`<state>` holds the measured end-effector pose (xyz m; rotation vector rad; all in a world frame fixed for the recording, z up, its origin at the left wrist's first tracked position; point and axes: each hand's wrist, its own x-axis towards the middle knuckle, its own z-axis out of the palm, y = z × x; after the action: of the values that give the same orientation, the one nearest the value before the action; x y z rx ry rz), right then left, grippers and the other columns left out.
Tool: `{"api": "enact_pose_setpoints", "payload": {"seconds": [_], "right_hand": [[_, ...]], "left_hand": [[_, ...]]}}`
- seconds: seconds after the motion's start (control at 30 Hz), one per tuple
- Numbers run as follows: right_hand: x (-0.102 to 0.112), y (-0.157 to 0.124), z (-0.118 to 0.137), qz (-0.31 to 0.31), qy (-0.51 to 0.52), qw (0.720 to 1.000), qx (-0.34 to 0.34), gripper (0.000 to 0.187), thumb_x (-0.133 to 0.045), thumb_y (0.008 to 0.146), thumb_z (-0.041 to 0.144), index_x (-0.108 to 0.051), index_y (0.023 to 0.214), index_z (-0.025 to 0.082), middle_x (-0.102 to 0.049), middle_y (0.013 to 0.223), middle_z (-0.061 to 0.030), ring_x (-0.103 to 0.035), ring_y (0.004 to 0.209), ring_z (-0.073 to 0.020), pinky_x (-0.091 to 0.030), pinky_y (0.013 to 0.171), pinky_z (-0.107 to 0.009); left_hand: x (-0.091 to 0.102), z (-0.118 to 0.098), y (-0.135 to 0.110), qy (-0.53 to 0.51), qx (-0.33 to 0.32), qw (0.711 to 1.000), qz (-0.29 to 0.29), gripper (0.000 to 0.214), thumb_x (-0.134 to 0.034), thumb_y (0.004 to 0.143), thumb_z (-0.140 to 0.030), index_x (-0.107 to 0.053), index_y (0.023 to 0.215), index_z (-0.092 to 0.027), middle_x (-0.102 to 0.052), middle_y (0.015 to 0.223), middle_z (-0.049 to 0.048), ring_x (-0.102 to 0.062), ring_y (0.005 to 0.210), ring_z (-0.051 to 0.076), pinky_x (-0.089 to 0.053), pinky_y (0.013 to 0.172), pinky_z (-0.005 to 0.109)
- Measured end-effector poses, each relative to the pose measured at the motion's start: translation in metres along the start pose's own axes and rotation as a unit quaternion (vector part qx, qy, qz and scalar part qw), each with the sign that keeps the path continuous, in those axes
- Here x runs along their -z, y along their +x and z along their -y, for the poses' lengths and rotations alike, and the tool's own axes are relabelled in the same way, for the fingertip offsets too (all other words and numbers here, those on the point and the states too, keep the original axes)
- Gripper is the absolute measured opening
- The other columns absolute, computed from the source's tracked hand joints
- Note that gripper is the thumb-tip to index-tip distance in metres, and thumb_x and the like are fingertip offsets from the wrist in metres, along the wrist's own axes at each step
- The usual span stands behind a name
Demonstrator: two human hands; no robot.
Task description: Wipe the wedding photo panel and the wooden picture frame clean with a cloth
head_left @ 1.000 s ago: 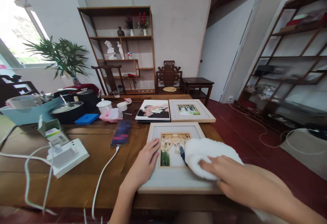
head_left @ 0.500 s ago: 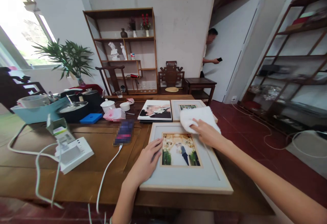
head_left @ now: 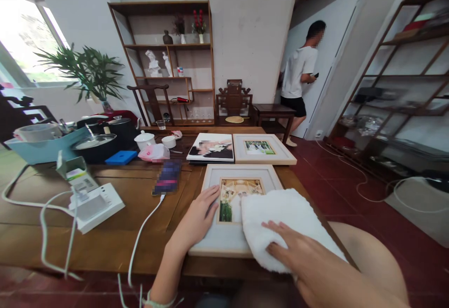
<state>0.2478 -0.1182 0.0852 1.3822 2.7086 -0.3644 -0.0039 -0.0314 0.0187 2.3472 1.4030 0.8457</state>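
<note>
A framed wedding photo (head_left: 206, 242) lies flat on the wooden table, its pale wood border close to the front edge. My left hand (head_left: 198, 216) rests on the left side of the frame, fingers stretched out and reaching the edge of the picture. Over the lower right part of the frame, my right hand (head_left: 291, 247) grips a white towel (head_left: 280, 209), which hides that corner and part of the photo. Behind it lie a second framed photo (head_left: 263, 157) and a photo album (head_left: 210, 149), side by side.
Left of the frame are a phone (head_left: 167, 177) on a white cable, a white power strip (head_left: 100, 207), a blue box (head_left: 121, 157), a teapot (head_left: 144, 140) and a pot (head_left: 96, 146). A round stool (head_left: 372, 252) stands at the right. A person (head_left: 300, 74) is at the doorway.
My right hand has drawn the towel from the frame's far edge down to its near right corner. My left hand stays on the frame. The person has come further into view at the door.
</note>
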Motion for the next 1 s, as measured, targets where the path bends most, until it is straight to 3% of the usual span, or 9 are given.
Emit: {"api": "enact_pose_setpoints", "payload": {"seconds": [0.13,0.33,0.5,0.63,0.87,1.0], "right_hand": [[-0.002,0.022,-0.016,-0.056,-0.006,0.998,-0.031,0.066,-0.039,0.060,-0.003,-0.050,0.122,0.018,-0.034,0.142,-0.0142,-0.036,0.127,-0.0277,-0.036,0.100,-0.042],[0.003,0.082,-0.064,-0.186,-0.121,0.974,-0.044,0.061,-0.041,0.065,-0.004,-0.047,0.124,0.012,-0.044,0.134,-0.0185,-0.031,0.129,-0.0293,-0.028,0.104,-0.044],[0.003,0.105,-0.077,-0.180,-0.190,0.965,-0.015,0.060,-0.044,0.065,-0.003,-0.048,0.123,0.012,-0.052,0.125,-0.0191,-0.035,0.126,-0.0307,-0.027,0.103,-0.048],[-0.001,0.089,-0.065,-0.158,-0.200,0.967,-0.005,0.061,-0.043,0.065,-0.004,-0.048,0.124,0.011,-0.055,0.121,-0.0192,-0.040,0.123,-0.0305,-0.030,0.101,-0.046],[-0.003,0.020,-0.012,-0.108,-0.176,0.977,0.051,0.050,-0.047,0.062,0.000,-0.061,0.109,0.012,-0.063,0.109,-0.0175,-0.055,0.107,-0.0340,-0.039,0.096,-0.047],[-0.006,-0.008,0.003,-0.116,-0.159,0.978,0.076,0.056,-0.048,0.058,0.002,-0.060,0.111,0.017,-0.062,0.113,-0.0150,-0.056,0.106,-0.0319,-0.045,0.092,-0.042]], "left_hand": [[0.001,0.000,0.001,0.000,0.001,1.000,0.006,0.038,-0.041,0.090,-0.025,-0.050,0.126,-0.016,-0.048,0.135,0.0076,-0.040,0.127,0.019,-0.030,0.109,0.037],[0.001,0.001,0.000,-0.004,-0.005,1.000,0.009,0.038,-0.040,0.090,-0.025,-0.049,0.127,-0.020,-0.046,0.136,0.0051,-0.039,0.128,0.018,-0.030,0.109,0.038],[0.003,-0.001,0.000,0.003,0.003,1.000,0.020,0.039,-0.039,0.090,-0.024,-0.048,0.128,-0.018,-0.046,0.137,0.0058,-0.038,0.129,0.018,-0.030,0.109,0.038],[0.003,-0.001,0.000,0.003,0.004,1.000,0.023,0.040,-0.039,0.091,-0.024,-0.048,0.129,-0.018,-0.045,0.137,0.0056,-0.038,0.129,0.017,-0.029,0.109,0.038],[0.000,0.001,0.000,0.003,-0.003,1.000,0.011,0.038,-0.039,0.090,-0.023,-0.050,0.127,-0.018,-0.047,0.136,0.0066,-0.039,0.128,0.018,-0.031,0.109,0.039],[0.000,0.001,-0.001,0.001,-0.005,1.000,0.007,0.038,-0.040,0.090,-0.023,-0.050,0.127,-0.018,-0.047,0.136,0.0064,-0.040,0.127,0.019,-0.031,0.108,0.039]]}}
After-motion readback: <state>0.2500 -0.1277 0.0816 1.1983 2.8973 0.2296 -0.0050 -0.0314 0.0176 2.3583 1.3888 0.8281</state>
